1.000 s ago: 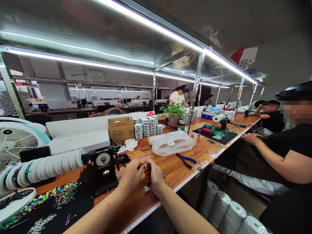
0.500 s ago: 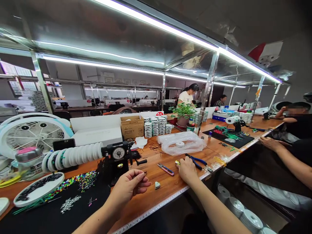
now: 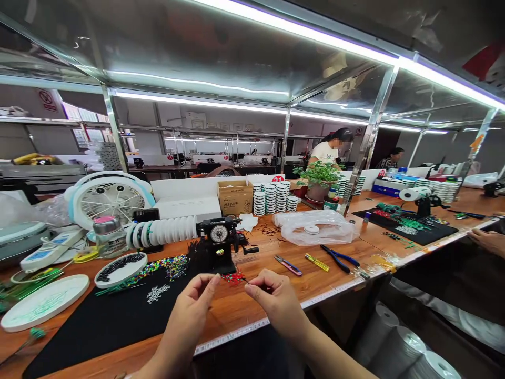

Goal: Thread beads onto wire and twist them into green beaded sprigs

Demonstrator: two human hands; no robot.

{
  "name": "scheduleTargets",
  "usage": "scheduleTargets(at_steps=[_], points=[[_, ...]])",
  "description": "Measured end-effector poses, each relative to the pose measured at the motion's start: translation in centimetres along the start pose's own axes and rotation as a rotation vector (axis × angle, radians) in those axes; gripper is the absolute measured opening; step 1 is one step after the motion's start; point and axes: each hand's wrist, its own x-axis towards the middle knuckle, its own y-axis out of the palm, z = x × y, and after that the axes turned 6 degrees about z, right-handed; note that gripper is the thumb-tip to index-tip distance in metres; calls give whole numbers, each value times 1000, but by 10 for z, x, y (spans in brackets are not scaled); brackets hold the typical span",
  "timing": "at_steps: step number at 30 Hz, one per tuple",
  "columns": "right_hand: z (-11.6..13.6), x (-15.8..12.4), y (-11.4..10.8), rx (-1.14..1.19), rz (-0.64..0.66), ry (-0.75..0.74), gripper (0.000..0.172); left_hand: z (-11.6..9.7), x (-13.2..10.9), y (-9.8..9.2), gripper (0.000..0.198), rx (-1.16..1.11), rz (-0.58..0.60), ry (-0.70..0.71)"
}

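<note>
My left hand is raised over the front of the wooden bench, thumb and fingertips pinched together; whatever is between them is too small to make out. Facing it, my right hand pinches a thin dark strand between thumb and index finger. Just behind the fingertips lies a small pile of red pieces. A black hand-cranked winding machine, with a row of white spools on its shaft, stands beyond my left hand. Snips and a yellow-handled tool rest behind my right hand.
Blue-handled pliers lie to the right, before a clear plastic bag. A black mat on the left carries colourful beads and silvery pieces. Stacked spools and a cardboard box stand behind. A co-worker's hand is far right.
My right hand has left the yellow-handled tool, which now lies on the bench, and has come left to face my left hand. The view has turned left.
</note>
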Motion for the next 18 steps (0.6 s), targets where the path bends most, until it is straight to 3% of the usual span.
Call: scheduleTargets(at_steps=[2,5,8,10,13,16,18], points=[[2,-5,5,-147,-11,-57,17,2,-11,-6,41,9,28,-80],[5,-16,17,-265,53,-109,17,3,-23,-7,40,-157,186,-262],[4,-27,29,-300,125,-91,17,2,-26,-8,33,-324,192,-268],[0,-32,34,-292,163,-63,17,0,-25,-12,34,-313,153,-245],[-3,-36,35,-282,252,-32,17,-9,-25,-22,27,-23,116,-135],[3,-33,27,-321,324,-53,2,-25,-30,-30,23,415,220,0],[15,-28,21,-347,336,-106,18,-35,-34,-31,22,598,312,2]])
